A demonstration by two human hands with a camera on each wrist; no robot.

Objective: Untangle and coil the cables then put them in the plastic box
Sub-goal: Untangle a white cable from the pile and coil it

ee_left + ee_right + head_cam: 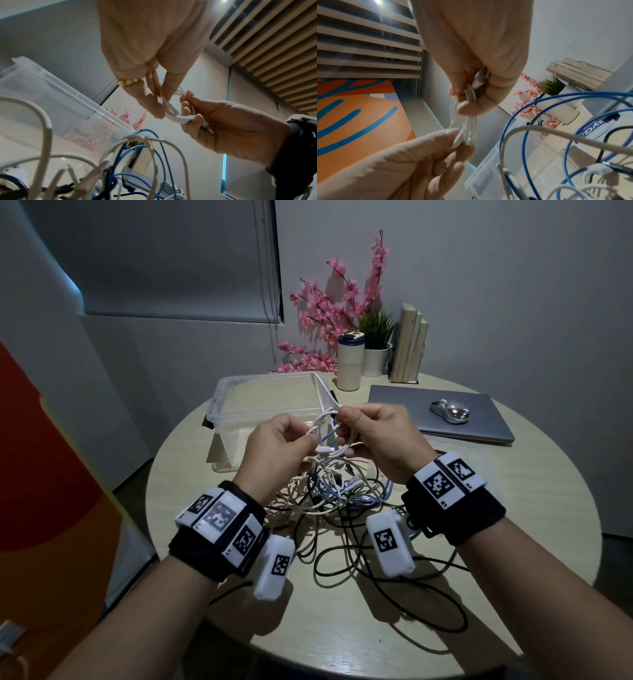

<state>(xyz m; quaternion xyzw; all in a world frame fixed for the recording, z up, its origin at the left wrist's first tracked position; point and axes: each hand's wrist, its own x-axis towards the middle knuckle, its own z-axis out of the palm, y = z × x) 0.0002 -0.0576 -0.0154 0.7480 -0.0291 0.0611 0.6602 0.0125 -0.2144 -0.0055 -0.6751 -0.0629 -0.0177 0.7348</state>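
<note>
Left to right: the left hand (274,445) pinches a white cable (325,436) coiled above the table (513,542); the right hand (380,436) grips the same coil. Behind stands the plastic box (236,392); below lies the cable tangle (329,501).

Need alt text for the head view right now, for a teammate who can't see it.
Both hands, left hand and right hand, hold a coiled white cable above a tangle of cables on a round table. An open clear plastic box sits behind them.
</note>
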